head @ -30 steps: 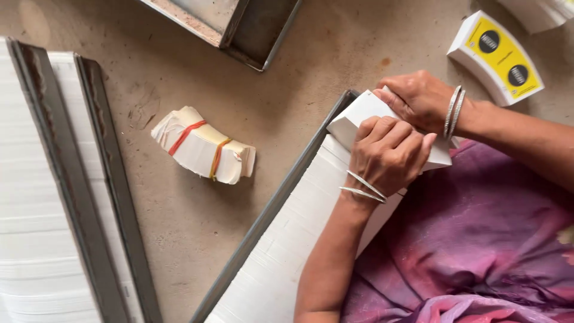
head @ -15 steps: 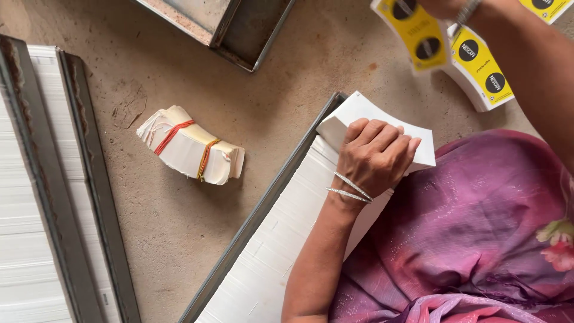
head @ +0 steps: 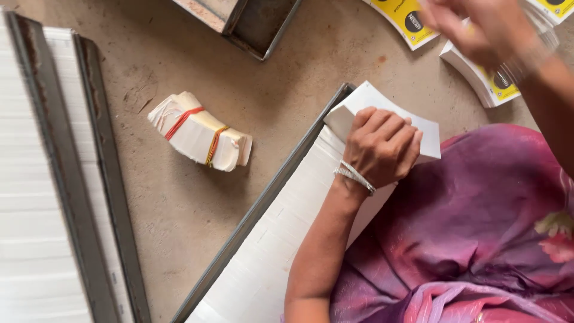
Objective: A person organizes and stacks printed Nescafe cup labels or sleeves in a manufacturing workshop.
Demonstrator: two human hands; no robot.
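At the tray's edge, left hand point(head: 382, 146) grip closed on white card stack point(head: 388, 113), right hand point(head: 478, 27) blurred, grip unclear

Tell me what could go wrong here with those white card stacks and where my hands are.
The left hand presses alone on the curved white stack at the end of the long row of cards; if it eases, cards might fan out. The right hand, blurred over the yellow-printed stacks, could knock them askew.
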